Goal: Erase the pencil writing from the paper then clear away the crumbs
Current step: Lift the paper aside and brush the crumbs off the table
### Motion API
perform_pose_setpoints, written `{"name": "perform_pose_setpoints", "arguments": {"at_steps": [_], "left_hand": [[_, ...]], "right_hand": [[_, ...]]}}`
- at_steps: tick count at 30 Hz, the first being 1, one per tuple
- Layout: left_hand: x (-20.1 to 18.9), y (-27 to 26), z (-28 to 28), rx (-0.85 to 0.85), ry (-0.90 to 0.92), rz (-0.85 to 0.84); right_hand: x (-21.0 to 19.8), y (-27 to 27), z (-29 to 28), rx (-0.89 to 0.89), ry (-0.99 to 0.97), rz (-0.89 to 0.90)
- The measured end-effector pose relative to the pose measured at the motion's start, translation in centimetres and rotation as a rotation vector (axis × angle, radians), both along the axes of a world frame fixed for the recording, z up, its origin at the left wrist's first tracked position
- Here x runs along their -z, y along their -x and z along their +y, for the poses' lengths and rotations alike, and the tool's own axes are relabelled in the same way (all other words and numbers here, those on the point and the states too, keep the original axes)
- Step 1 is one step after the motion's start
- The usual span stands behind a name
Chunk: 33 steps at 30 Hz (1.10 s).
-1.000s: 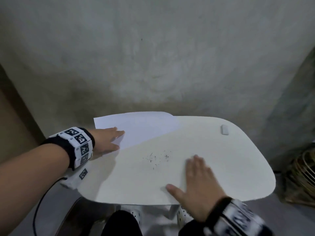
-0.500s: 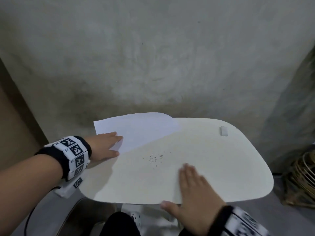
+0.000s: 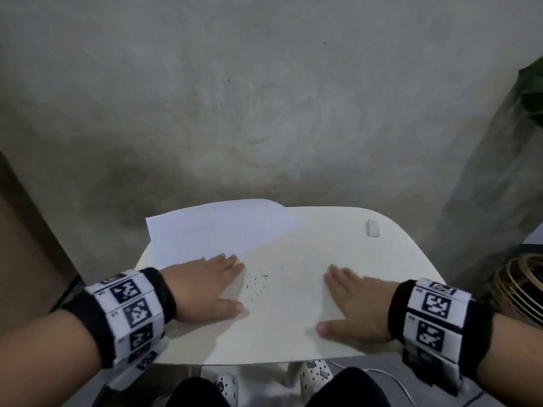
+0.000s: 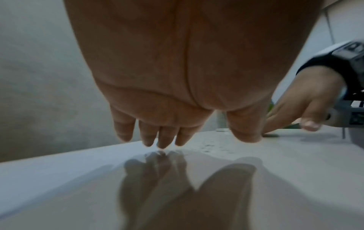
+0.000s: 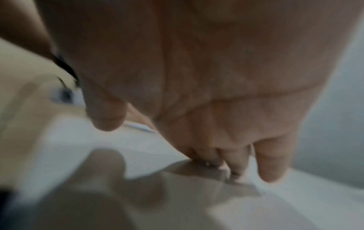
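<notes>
A white sheet of paper (image 3: pixel 211 230) lies at the table's far left, partly over the edge. Dark eraser crumbs (image 3: pixel 258 283) are scattered on the bare table (image 3: pixel 293 333) between my hands. My left hand (image 3: pixel 223 284) is flat with straight fingers, just left of the crumbs, over the paper's near corner. In the left wrist view its fingertips (image 4: pixel 161 140) hover close over the surface, with the crumbs (image 4: pixel 208 147) just beyond. My right hand (image 3: pixel 340 301) lies flat to the right of the crumbs, and its fingertips (image 5: pixel 226 163) touch the table. Both hands hold nothing.
A small white eraser (image 3: pixel 373 228) lies near the table's far right corner, also seen as the eraser (image 4: pixel 222 130). A grey wall stands close behind the table. A wicker basket (image 3: pixel 520 286) sits on the floor at the right. My feet (image 3: pixel 316 374) are under the near edge.
My left hand slid right and nearer, off most of the paper, up beside the crumbs. My right hand moved farther onto the table. Paper, crumbs and eraser stayed put.
</notes>
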State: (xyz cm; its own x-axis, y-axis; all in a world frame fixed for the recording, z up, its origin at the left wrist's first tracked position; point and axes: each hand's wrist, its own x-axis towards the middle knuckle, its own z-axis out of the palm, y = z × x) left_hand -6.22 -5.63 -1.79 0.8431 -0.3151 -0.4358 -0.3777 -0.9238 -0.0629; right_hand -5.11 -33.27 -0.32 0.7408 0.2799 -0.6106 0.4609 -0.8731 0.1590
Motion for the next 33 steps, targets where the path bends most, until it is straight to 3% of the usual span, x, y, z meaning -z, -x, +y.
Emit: {"name": "perform_pose_setpoints", "arguments": {"at_steps": [1, 3, 5, 8, 10, 13, 14, 16, 18, 20, 22, 26, 28, 30, 33], "left_hand": [[0.0, -0.1, -1.3, 0.009, -0.010, 0.019], [-0.1, 0.2, -3.3, 0.046, -0.007, 0.052], [-0.5, 0.8, -4.3, 0.116, 0.015, 0.097], [-0.9, 0.4, -4.5, 0.142, 0.113, 0.112], [-0.7, -0.8, -4.1, 0.104, 0.111, 0.028], [-0.1, -2.1, -3.7, 0.044, 0.003, -0.006], [0.1, -2.2, -3.9, 0.074, -0.004, 0.020], [0.0, -1.7, -4.7, 0.204, 0.075, 0.072], [-0.4, -1.3, -5.2, 0.284, 0.186, 0.088], [-0.6, -1.2, -4.7, 0.244, 0.228, 0.054], [-0.5, -1.4, -3.3, 0.143, 0.199, 0.003], [-0.1, -0.9, -0.5, -0.005, 0.091, 0.037], [-0.2, -0.4, -0.5, -0.001, 0.070, 0.068], [-0.1, -0.7, -1.1, 0.012, 0.066, 0.059], [0.2, -2.8, -1.1, -0.089, 0.071, -0.015]], "right_hand": [[-0.3, 0.8, 1.4, -0.098, -0.098, 0.092], [-2.2, 0.7, 3.2, -0.089, -0.267, 0.236], [-3.2, -2.5, 2.6, 0.041, -0.358, 0.140], [-2.8, -6.9, 0.3, 0.135, -0.071, -0.143], [-1.5, -7.1, 0.3, 0.175, 0.052, -0.177], [-0.7, -4.1, 1.9, -0.018, -0.011, 0.021], [-1.4, -3.4, 2.6, -0.083, -0.081, 0.128], [-2.9, -4.2, 3.5, -0.052, -0.286, 0.245], [-3.5, -7.2, 3.6, 0.013, -0.407, 0.087], [-3.1, -9.3, 3.4, 0.025, -0.274, -0.109], [-1.4, -9.4, 4.0, -0.001, -0.049, -0.176], [-1.0, -5.4, 5.3, -0.180, -0.054, 0.112], [-2.7, -5.5, 5.3, -0.099, -0.221, 0.280], [-3.8, -7.7, 4.6, 0.003, -0.405, 0.153], [-3.5, -12.3, 2.5, 0.081, -0.302, -0.163]]}}
